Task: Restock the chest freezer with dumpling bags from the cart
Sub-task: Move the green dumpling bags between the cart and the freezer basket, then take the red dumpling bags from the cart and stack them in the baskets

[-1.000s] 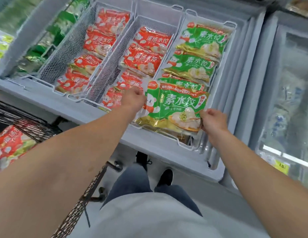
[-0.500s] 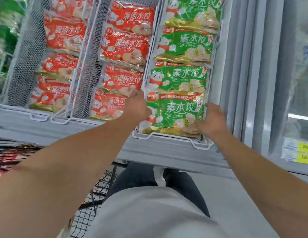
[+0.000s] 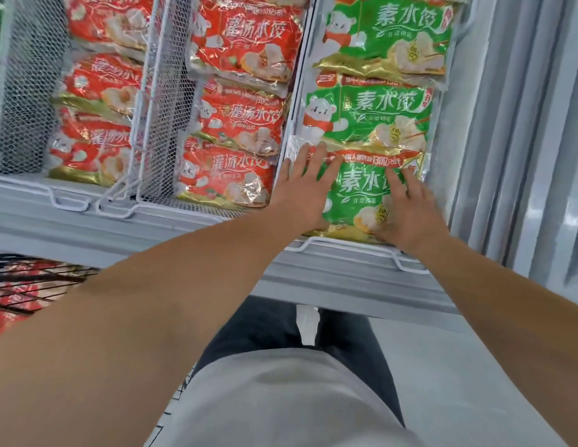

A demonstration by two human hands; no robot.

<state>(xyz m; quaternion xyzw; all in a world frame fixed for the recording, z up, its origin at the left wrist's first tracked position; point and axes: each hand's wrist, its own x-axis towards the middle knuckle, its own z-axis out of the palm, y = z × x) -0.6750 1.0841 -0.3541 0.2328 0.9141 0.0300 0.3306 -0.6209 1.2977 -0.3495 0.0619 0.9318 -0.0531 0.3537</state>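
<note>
We've got a chest freezer [image 3: 355, 279] with wire baskets [image 3: 171, 101]. Green dumpling bags [image 3: 378, 121] at 1 o'clock, red bags [image 3: 239, 117] at 11.

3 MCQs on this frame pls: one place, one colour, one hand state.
1. Which basket holds the bag under the hands?
A. left
B. middle
C. right

2. What colour are the bags in the middle basket?
A. red
B. green
C. blue

3. How do the hands lie on the bag?
A. both flat, fingers straight
B. both in fists
C. left hand pinching a corner, right hand off

Key:
1 C: the left hand and right hand lie on the nearest green bag in the right basket.
2 A: the middle bags are red.
3 A: the straight fingers of both hands lie spread on top of the bag, curled round nothing.
</note>
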